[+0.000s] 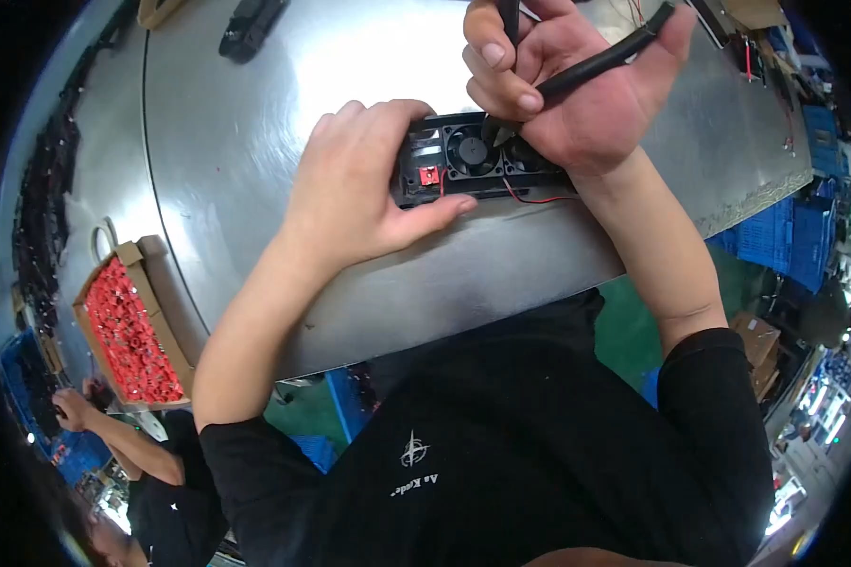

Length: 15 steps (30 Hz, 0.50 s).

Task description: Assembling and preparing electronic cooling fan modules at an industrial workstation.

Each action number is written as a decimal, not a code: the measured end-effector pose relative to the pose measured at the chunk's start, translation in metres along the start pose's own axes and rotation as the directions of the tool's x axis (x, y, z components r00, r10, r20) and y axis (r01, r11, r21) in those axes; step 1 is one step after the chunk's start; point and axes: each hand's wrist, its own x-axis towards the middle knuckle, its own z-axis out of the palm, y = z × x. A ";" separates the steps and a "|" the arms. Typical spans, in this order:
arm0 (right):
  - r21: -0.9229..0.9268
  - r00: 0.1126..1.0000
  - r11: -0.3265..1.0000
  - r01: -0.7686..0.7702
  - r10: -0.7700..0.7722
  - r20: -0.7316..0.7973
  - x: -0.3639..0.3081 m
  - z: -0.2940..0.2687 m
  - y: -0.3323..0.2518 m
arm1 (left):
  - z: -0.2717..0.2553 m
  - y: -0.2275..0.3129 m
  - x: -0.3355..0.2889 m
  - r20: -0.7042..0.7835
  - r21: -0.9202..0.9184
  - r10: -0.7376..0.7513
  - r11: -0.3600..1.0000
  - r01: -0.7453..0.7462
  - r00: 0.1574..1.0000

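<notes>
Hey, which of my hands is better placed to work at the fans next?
Probably your right hand: it holds the pliers, with their tips at the fans. Your left hand grips the left end of the black case, so it seems better placed for steadying.

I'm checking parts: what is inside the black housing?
Inside the black housing: a cooling fan, a red connector and apparently a second fan, partly covered by the right hand and black-handled pliers. The left hand partly covers the left end; what lies beneath the fans is hidden.

A shiny metal table (501, 260) stands over green floor (629, 321).
</notes>
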 end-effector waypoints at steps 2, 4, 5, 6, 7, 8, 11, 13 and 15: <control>-0.035 0.997 0.998 0.043 -0.046 -0.069 -0.001 0.010 0.005 | -0.004 -0.006 0.000 0.061 -0.041 0.034 0.999 -0.032 0.998; 0.016 0.996 1.000 0.005 -0.004 -0.088 -0.002 0.028 0.006 | 0.001 -0.005 -0.003 0.004 -0.061 0.045 0.997 -0.045 0.999; 0.005 0.994 0.998 0.056 -0.055 -0.094 -0.002 0.037 0.005 | 0.003 0.001 -0.004 -0.022 0.006 0.014 1.000 -0.014 1.000; -0.006 0.989 0.994 0.106 -0.106 -0.100 -0.003 0.046 0.006 | 0.006 0.005 -0.004 -0.050 0.073 -0.016 0.997 0.020 0.999; -0.035 0.985 0.988 0.148 -0.150 -0.081 -0.004 0.052 0.009 | 0.013 0.007 -0.005 -0.104 0.093 -0.019 0.995 0.029 0.994; -0.137 0.963 0.969 0.208 -0.227 -0.145 -0.007 0.059 0.014 | 0.015 0.008 -0.005 -0.116 0.084 -0.034 0.996 0.044 0.993; -0.484 0.936 0.835 0.263 -0.343 -0.082 -0.025 0.050 0.035 | 0.013 0.011 -0.003 -0.079 0.141 -0.061 0.987 0.072 0.995; -0.526 0.958 0.825 0.206 -0.280 -0.065 -0.026 0.048 0.035 | 0.015 0.009 -0.005 -0.100 0.118 -0.060 0.990 0.071 0.993; -0.588 0.984 0.799 0.127 -0.178 -0.029 -0.022 0.047 0.033 | 0.018 0.004 -0.008 -0.126 0.107 -0.026 0.994 0.039 0.992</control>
